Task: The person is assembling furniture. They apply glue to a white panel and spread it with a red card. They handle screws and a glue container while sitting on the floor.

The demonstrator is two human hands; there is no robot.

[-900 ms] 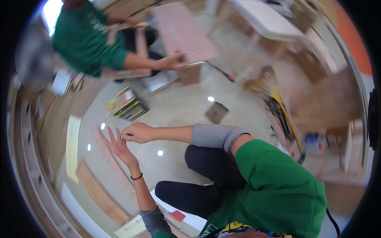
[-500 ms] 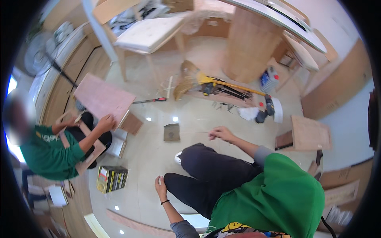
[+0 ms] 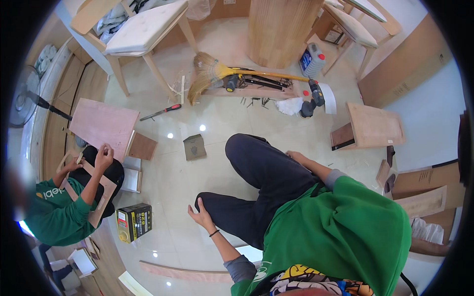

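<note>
My left hand [image 3: 201,215] hovers by my left knee, palm turned up and fingers apart, holding nothing. Beside my right thigh is my right hand [image 3: 298,158], its fingers partly hidden behind the leg. On the tiles ahead of my knees lies a brown square sheet [image 3: 195,147], which looks like the back of sandpaper. A black and yellow tin [image 3: 134,223] stands to the left of my left hand. At the left, a seated co-worker in a green top has a flat wooden frame [image 3: 104,201] across the lap, one hand raised beside a pinkish board [image 3: 104,126].
Farther off lie a red-handled file [image 3: 161,112], a straw broom [image 3: 210,74], a cordless drill [image 3: 316,92], loose screws and a white cloth [image 3: 289,106]. A plastic jug [image 3: 312,60] stands by the table base. A wooden box piece [image 3: 375,125] is at right, a plank [image 3: 180,274] near me.
My right hand has drawn back from in front of my knees to beside my right thigh. My left hand's fingers have spread. The co-worker's raised hand has lifted. My view has shifted.
</note>
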